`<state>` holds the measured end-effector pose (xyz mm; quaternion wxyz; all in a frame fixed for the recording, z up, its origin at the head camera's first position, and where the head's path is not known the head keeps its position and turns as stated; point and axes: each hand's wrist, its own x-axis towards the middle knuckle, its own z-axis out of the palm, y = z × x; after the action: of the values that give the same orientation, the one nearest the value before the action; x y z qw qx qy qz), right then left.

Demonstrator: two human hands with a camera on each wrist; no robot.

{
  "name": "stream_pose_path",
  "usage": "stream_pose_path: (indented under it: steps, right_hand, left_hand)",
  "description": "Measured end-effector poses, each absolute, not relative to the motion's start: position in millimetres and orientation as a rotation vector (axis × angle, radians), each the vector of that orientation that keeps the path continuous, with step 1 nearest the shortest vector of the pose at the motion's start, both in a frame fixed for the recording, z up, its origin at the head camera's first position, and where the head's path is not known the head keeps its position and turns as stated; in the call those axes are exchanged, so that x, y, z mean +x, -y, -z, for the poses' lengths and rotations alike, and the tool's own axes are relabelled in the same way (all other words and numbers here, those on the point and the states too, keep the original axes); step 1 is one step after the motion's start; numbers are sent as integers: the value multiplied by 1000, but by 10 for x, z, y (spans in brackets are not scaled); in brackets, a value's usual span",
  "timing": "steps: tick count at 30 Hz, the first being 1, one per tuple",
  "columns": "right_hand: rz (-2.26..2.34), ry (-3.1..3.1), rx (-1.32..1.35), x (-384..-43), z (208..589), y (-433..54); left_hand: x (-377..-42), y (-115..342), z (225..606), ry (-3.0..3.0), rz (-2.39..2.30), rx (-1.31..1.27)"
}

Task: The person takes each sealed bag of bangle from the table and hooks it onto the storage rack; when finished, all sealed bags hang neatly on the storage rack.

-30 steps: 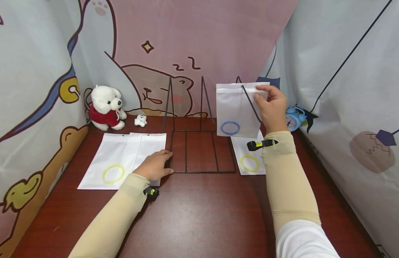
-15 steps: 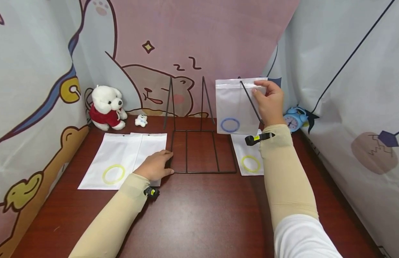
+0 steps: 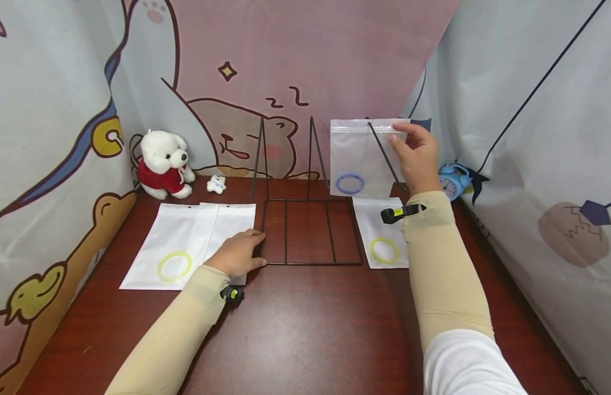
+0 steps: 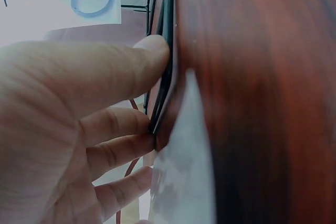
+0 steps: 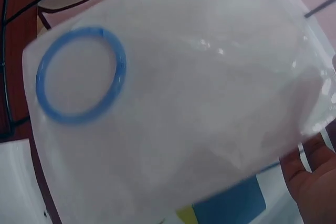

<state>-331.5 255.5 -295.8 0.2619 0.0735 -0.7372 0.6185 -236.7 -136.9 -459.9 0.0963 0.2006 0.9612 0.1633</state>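
My right hand [image 3: 420, 159] pinches the top right corner of a translucent zip bag [image 3: 355, 148] with a blue ring [image 5: 81, 76] inside. The bag hangs upright at the right prong [image 3: 384, 156] of a black wire rack [image 3: 310, 264]. That prong crosses in front of the bag from near the middle of its top strip; the hole itself is too small to make out. My left hand [image 3: 238, 252] holds the rack's front left corner, thumb and fingers against the wire [image 4: 167, 51]. The two other prongs, left and middle, carry nothing.
Left of the rack, two white bags overlap on the table; one [image 3: 159, 236] shows a yellow ring. Another bag [image 3: 367, 219] with a yellow ring lies at the right. Behind stand a white plush dog [image 3: 162, 159], a tiny plush [image 3: 216, 185] and a blue alarm clock [image 3: 452, 181].
My right hand has raised the zip bag a little, and its lower edge has swung up and away from me along the right prong. The left hand and the rack stay put.
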Motion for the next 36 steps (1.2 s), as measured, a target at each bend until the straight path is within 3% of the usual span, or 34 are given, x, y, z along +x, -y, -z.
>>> stream_pose_path:
  steps: [12,23,36]
  right_hand:
    - [-1626,2040,31,-3361,3278,-3031]
    - [-1503,2394,-230,-3556,3988,-3547]
    - [-1256,2836,-330,-3615,4565,-3713]
  left_hand:
    - [-2370,1391,4589,-2851,-477,596]
    - [-2360,1400,4565,-2843,-463,585]
    - [-2348,1378,4575,-2847,-476,603]
